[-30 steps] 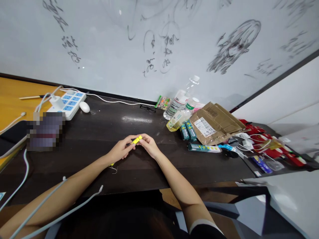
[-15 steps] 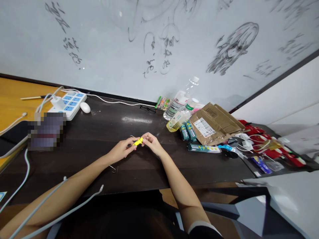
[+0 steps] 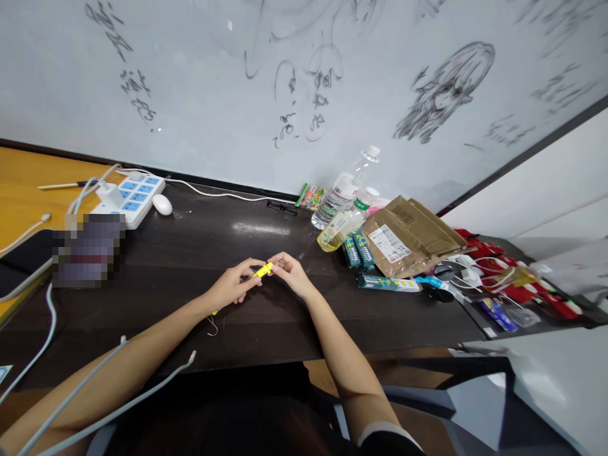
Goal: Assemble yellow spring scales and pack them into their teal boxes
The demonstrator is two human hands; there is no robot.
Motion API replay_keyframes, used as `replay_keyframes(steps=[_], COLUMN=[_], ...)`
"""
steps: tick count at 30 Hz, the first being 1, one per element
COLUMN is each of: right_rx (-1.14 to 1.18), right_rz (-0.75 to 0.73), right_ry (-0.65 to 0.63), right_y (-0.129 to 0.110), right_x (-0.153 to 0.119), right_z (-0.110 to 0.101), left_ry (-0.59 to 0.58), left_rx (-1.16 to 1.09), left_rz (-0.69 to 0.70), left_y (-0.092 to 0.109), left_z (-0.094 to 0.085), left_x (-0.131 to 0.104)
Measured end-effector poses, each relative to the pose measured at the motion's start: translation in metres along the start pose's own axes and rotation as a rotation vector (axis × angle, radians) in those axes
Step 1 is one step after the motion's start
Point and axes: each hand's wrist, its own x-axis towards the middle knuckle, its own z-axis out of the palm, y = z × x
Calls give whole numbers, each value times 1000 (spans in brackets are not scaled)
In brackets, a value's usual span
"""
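Note:
A small yellow piece is held between my two hands, above the dark table. My left hand pinches its left end with thumb and fingers. The fingertips of my right hand close on its right end. Beside my left wrist, a thin metal hook pokes out over the table, with a bit of yellow next to it partly hidden by the wrist.
At the left are a white power strip, a white mouse and phones with cables. Bottles, teal boxes and a cardboard package stand right of my hands. Glasses lie near the whiteboard.
My left fingers have shifted slightly on the yellow piece, showing more of it. The hook by my left wrist has turned and moved a little left, and a bit of yellow now shows there.

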Motion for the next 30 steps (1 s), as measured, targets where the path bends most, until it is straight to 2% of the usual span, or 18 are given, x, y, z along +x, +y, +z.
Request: replay_keyframes(steps=[5, 17, 21, 30], right_rx=[-6, 60, 21, -77], right_rz=[-2, 65, 65, 42], right_ry=[-14, -86, -99, -134], right_y=[1, 1, -2, -1], right_x=[0, -1, -2, -3], right_z=[-2, -2, -3, -6], left_ry=[0, 8, -10, -46], left_rx=[4, 89, 47, 27], left_rz=[-25, 16, -21, -10], left_y=[0, -1, 0, -1], left_z=[0, -1, -2, -2], left_x=[0, 1, 0, 0])
